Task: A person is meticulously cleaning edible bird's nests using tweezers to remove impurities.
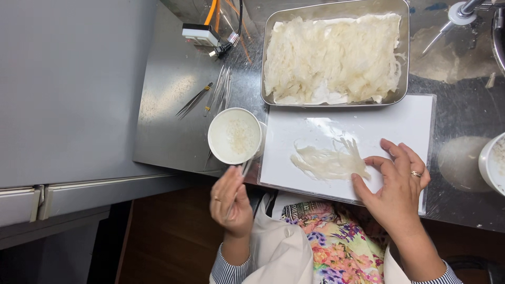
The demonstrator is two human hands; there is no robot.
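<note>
Nearest, left hand [230, 202] closed around tweezers [245, 169] beside the white bowl [234, 135]. Right hand [395, 186], fingers spread, pressing the pale fibrous piece [329, 160] flat on the white board [400, 123] atop the counter [173, 79]. Best kept pinned lightly while picking, tips low, avoiding tearing strands.

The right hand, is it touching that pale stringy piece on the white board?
Touching. The head view shows the right hand with thumb and fingertips resting on the edge of the pale stringy piece lying on the white board.
</note>
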